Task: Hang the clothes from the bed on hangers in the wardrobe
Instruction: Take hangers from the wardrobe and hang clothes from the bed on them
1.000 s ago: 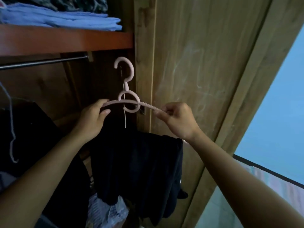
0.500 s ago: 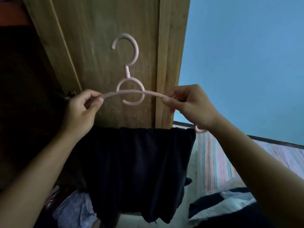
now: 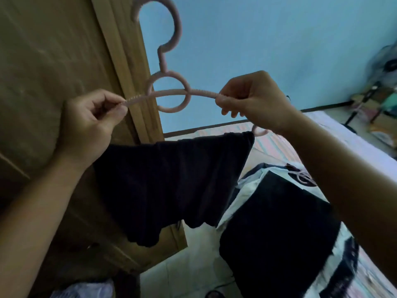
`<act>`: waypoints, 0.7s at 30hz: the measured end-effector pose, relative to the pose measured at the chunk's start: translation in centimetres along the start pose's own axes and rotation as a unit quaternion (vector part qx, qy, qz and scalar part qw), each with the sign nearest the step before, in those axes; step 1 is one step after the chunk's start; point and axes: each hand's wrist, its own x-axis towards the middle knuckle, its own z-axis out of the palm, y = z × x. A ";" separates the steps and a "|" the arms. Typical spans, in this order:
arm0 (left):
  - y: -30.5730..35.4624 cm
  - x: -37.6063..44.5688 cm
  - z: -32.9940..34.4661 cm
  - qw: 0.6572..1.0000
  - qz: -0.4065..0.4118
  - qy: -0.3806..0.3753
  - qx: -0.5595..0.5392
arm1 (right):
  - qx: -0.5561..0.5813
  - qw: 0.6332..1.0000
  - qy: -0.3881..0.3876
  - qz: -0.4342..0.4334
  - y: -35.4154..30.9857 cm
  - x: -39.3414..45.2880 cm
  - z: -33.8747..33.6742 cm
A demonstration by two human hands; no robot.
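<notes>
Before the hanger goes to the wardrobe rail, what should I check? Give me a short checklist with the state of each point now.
1. Left hand pinches the pink hanger: ok.
2. Right hand has a grip on the other arm: ok.
3. Black garment draped over the lower bar: ok.
4. Hook free, caught on nothing: ok.
5. Rail in view for aiming: not ok, only the wardrobe door shows.
6. Garment hangs evenly: cannot tell.

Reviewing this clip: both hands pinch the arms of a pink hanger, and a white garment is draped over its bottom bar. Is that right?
Not quite. The garment draped over the pink hanger is dark, not white, as the head view shows. The rest holds: the left hand and the right hand each pinch one arm of the hanger.
</notes>
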 end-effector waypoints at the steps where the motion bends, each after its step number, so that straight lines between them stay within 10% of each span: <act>1: 0.3 0.0 0.5 1.000 0.012 -0.011 -0.002 | -0.003 1.000 0.012 0.007 0.2 -0.8 -0.4; 21: 3.5 -0.6 12.8 0.965 0.081 -0.203 -0.145 | -0.165 0.960 0.148 0.171 0.4 -16.3 -6.9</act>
